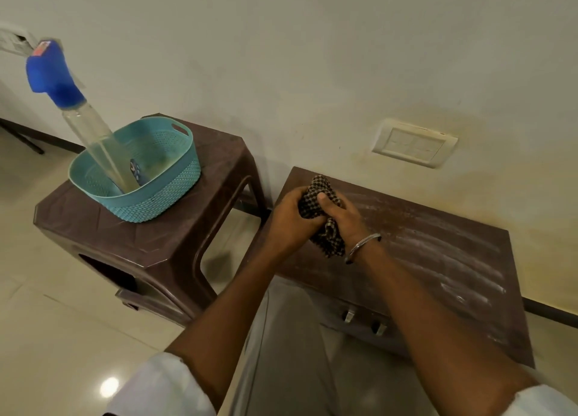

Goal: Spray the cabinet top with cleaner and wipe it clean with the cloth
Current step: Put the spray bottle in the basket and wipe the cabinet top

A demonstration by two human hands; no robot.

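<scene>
A dark checked cloth (322,193) is bunched between both hands above the far left corner of the brown cabinet top (438,259). My left hand (291,215) grips its left side, and my right hand (344,218), with a metal bangle on the wrist, grips its right side. Pale streaks run across the cabinet top to the right of the hands. The clear spray bottle (84,127) with a blue trigger head leans in a teal basket (150,177) to the left.
The teal basket sits on a brown plastic stool (175,243) left of the cabinet, with a narrow gap between them. A wall with a switch plate (414,143) stands right behind both. Two drawer handles (362,320) show on the cabinet front. Glossy tiled floor (62,337) lies at the left.
</scene>
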